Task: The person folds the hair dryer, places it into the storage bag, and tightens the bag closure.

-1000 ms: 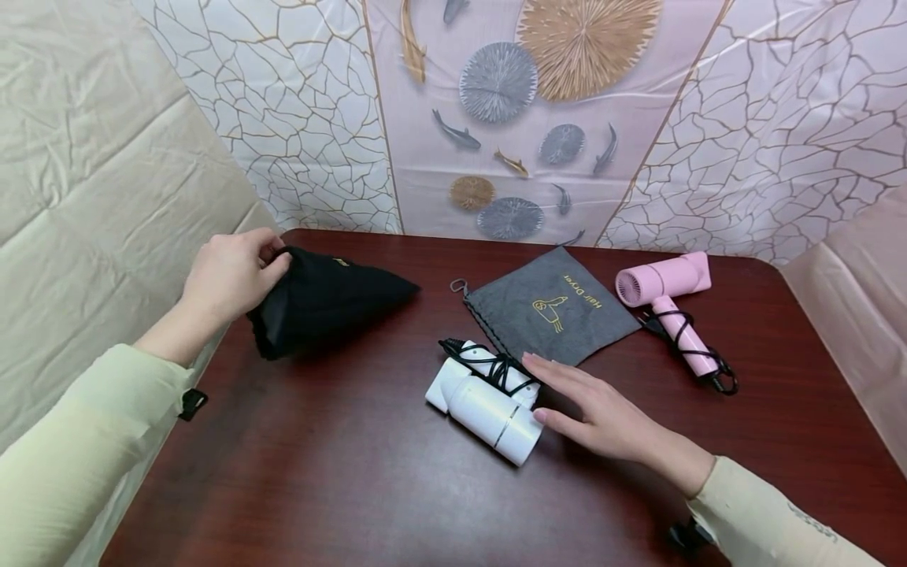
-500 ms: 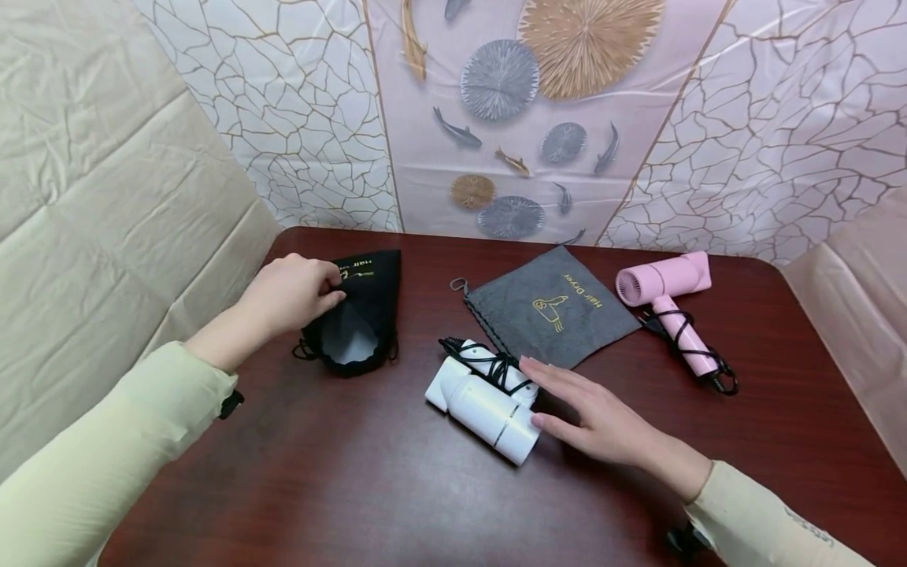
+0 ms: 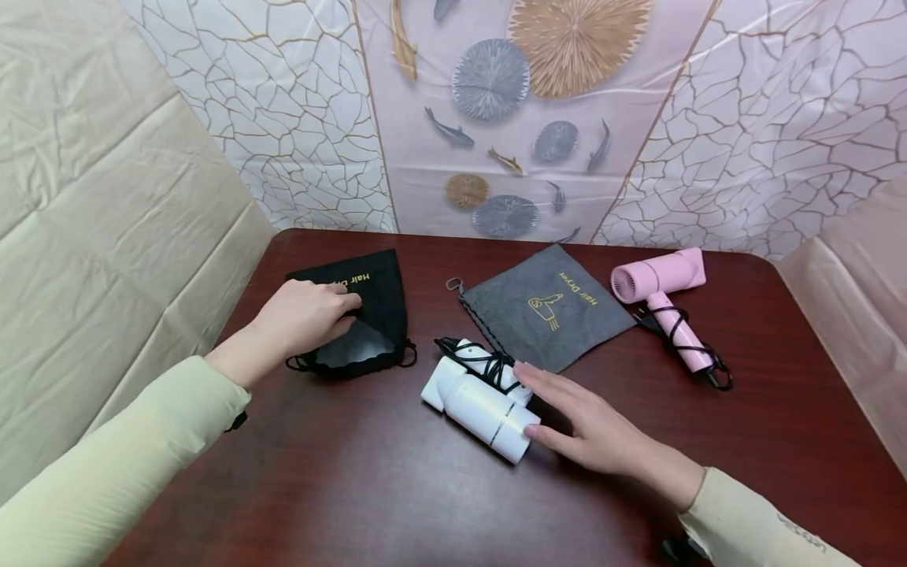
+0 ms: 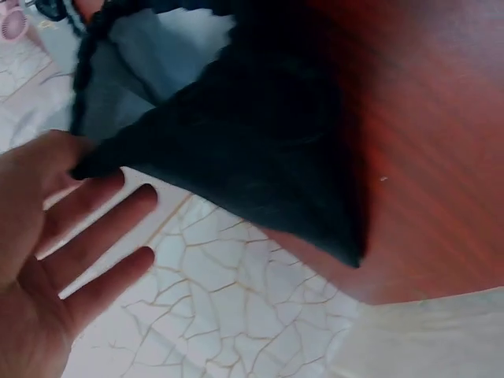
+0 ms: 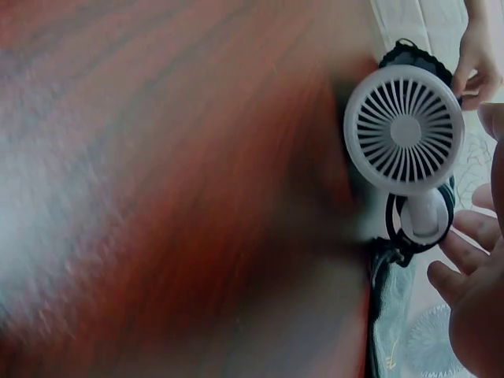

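My left hand [image 3: 306, 315] pinches the edge of a black drawstring bag [image 3: 383, 303] between thumb and forefinger; the other fingers stick out straight in the left wrist view. The bag's mouth gapes toward the front, showing its grey lining [image 4: 185, 47]. Gold lettering on the bag is partly covered by the hand. Over at the centre, my right hand [image 3: 591, 421] has its fingers extended, fingertips right at the fan end of a white hair dryer [image 3: 482, 409]. That dryer is folded, a black cord [image 3: 497, 366] wound round its handle. In the right wrist view its round grille [image 5: 405, 130] faces the camera.
A grey drawstring bag [image 3: 574, 315] with gold hair dryer print lies flat behind the white dryer. To its right rests a pink hair dryer [image 3: 659, 276], cord wrapped on its handle. The dark red tabletop [image 3: 354, 488] meets patterned cloth [image 3: 319, 142] at the back.
My left hand has moved right and toward me, swinging the black bag from a tilted, sideways pose to one with its mouth facing the front. My right hand has hardly moved.
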Demonstrator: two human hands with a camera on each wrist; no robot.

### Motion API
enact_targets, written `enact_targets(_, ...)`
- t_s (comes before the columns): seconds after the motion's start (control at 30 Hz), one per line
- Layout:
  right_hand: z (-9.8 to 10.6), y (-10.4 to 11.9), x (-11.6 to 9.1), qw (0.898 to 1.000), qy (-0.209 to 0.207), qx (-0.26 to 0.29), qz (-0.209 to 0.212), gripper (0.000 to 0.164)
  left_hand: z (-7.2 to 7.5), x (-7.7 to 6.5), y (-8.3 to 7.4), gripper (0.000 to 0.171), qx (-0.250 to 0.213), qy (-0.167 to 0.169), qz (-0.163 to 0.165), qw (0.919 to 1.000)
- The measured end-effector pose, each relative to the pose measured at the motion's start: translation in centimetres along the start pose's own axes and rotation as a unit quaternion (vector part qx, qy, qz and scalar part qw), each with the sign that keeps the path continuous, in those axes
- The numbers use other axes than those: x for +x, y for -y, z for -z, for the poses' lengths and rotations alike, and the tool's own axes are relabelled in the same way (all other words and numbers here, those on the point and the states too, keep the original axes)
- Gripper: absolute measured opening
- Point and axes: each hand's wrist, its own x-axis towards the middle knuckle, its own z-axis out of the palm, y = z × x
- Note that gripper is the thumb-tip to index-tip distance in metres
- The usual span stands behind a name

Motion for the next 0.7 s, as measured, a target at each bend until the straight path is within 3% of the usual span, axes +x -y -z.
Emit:
enact_targets(0.13, -0.5, 0.6, 0.0, 1.0, -0.002, -0.015, 0.007, 0.078, -0.9, 0.0, -0.2, 0.011, -0.024, -0.008, -0.009, 0.9996)
enact_targets(0.27, -1.2, 1.1, 0.1, 0.998, -0.004, -0.044, 0.036, 0.082, -1.2, 0.3, -0.5, 0.007, -0.083, 0.024, 0.012, 0.9962)
enact_targets(0.47, -2.5, 1.7, 0.3, 0.987, 0.0, -0.118, 0.105, 0.086, -1.7, 1.1, -0.7, 0.01, -0.173, 0.066, 0.057, 0.981)
enact_targets(0.7, -3.4, 1.6, 0.5, 0.975, 0.001, -0.174, 0.138, 0.095, -2.1, 1.8, -1.3, 0.015, -0.234, 0.083, 0.08, 0.9653)
